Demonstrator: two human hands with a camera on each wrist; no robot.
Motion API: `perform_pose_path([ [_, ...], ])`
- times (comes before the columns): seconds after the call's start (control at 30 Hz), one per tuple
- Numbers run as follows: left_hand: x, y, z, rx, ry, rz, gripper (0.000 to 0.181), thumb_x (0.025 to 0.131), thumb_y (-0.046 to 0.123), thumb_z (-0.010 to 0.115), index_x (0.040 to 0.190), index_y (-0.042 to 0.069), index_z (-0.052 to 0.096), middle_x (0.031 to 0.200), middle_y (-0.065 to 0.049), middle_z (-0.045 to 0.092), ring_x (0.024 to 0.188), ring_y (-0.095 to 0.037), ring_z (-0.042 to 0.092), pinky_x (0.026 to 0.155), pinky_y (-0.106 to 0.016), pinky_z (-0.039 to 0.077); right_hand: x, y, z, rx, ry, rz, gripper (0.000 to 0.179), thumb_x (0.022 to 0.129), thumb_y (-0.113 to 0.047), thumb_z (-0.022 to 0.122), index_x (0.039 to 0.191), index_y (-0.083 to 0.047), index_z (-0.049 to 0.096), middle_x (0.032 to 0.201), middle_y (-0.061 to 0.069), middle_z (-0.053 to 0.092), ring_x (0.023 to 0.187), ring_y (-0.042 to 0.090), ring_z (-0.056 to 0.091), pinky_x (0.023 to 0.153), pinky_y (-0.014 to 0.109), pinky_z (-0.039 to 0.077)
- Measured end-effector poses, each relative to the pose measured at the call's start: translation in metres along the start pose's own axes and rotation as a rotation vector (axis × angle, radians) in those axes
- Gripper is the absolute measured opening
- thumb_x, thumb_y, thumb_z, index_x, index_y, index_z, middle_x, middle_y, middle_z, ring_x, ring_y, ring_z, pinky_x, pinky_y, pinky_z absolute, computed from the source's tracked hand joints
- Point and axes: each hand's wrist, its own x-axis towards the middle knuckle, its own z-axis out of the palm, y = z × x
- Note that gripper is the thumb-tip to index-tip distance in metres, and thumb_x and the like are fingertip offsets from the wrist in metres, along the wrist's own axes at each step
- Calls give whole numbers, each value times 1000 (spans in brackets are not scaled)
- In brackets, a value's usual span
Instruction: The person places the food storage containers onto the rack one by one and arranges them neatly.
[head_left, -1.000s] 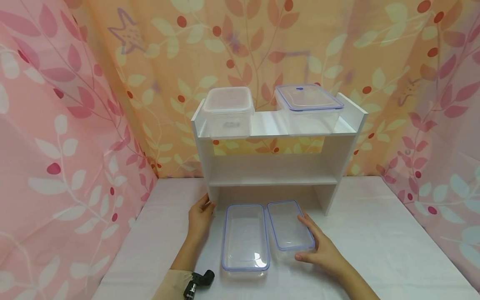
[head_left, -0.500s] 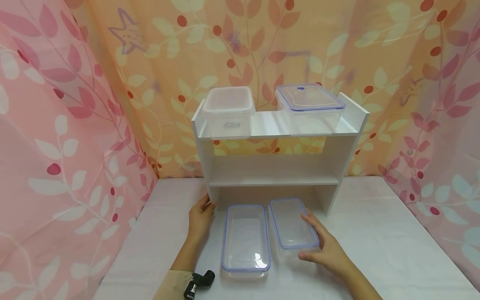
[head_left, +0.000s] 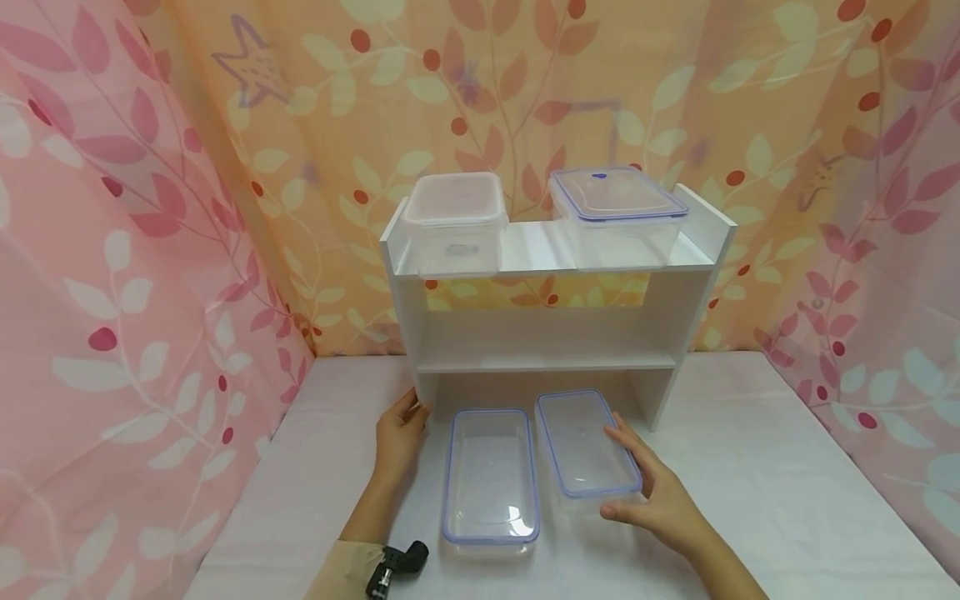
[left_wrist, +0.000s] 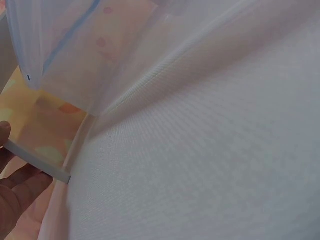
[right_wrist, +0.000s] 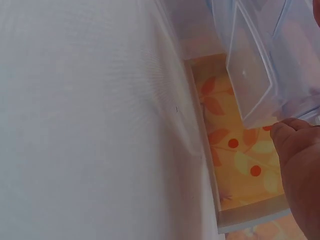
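Observation:
At the left edge of a white shelf unit [head_left: 547, 340], my left hand [head_left: 402, 433] pinches the lower end of the side panel [left_wrist: 37, 162], thumb on one face and fingers on the other. My right hand [head_left: 660, 496] holds a clear food container [head_left: 588, 442] with a blue rim by its right side and near corner. That container is turned slightly, its far end in front of the bottom opening. Beside it on the left, untouched, lies a longer blue-rimmed food container [head_left: 491, 475] on the white cloth. Part of the right fingers is hidden behind the container.
On the top shelf stand a container with a frosted white lid [head_left: 455, 200] and a larger one with a blue-edged lid [head_left: 618, 196]. The middle shelf [head_left: 547, 337] lies below them. Patterned curtains [head_left: 150, 250] surround the white-covered table [head_left: 750, 467].
The right hand has shifted the right food container a little to the right and away from me, toward the shelf unit. My left hand has stayed on the side panel.

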Motion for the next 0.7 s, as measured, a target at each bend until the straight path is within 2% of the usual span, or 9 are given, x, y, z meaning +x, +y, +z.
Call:
perform_pose_path([
  [0.1,0,1,0,-10,3,3,47,100,10,66,146,5,57,142,-21,61,121,-33,66,89,-43,60,0,-4,1,-2,-5,-9,104,74,1,88,160,-19,34,173,8,7,148,-12,18,108,9,33],
  [0.2,-1,2,0,-34,1,7,46,100,7,66,145,4,57,142,-22,60,122,-35,65,91,-48,59,0,-9,1,2,-4,-20,105,73,2,88,160,-18,34,173,11,7,147,-12,21,107,9,35],
  [0.33,-1,3,0,-44,-2,19,46,100,5,65,144,2,57,142,-23,60,122,-36,65,93,-53,58,0,-16,1,18,-3,-25,106,72,4,88,160,-17,34,173,9,7,146,-11,25,106,10,38],
  [0.53,-1,4,-1,-19,-1,18,46,100,10,66,145,4,57,143,-18,61,122,-32,65,91,-40,60,2,-24,2,28,-12,-33,105,72,6,87,160,-16,34,173,11,7,146,-10,25,106,11,40],
  [0.67,-1,4,-1,-32,-5,11,46,100,11,67,145,4,57,143,-17,61,123,-32,65,93,-46,59,2,-29,1,36,-28,-45,105,72,7,86,160,-15,33,173,13,7,147,-9,24,107,12,40],
  [0.7,-3,8,-1,-39,-10,5,46,100,10,66,145,3,56,143,-19,60,124,-34,64,95,-50,57,2,-30,1,40,-30,-45,105,73,7,86,160,-14,33,173,12,7,147,-9,25,107,12,40],
])
